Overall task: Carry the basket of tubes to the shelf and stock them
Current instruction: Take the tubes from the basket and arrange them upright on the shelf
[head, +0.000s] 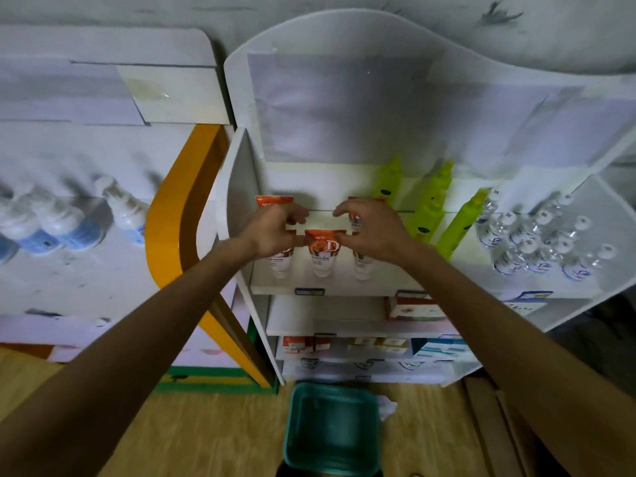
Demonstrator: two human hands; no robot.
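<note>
1. White, smooth board forms the shelf point(285, 287), curved at the top panel, squared along the front lip.
2. Orange-and-white tubes point(323, 253) stand cap-down on the top tier in two rows, soft and flat at the crimped ends.
3. Left hand point(275, 232) and right hand point(371, 228) flank the front middle tube, fingers point(299, 239) narrowed to a pinch on its crimped orange edge from both sides.
4. Open room lies between the rear-row tubes; lime-green bottles point(433, 201) lean just beside on the right, clear white-capped bottles point(537, 242) further right.
5. Teal plastic basket point(299, 425) sits on the wooden floor point(206, 435) below the shelf, square, slotted at the near rim, nothing seen inside.
</note>
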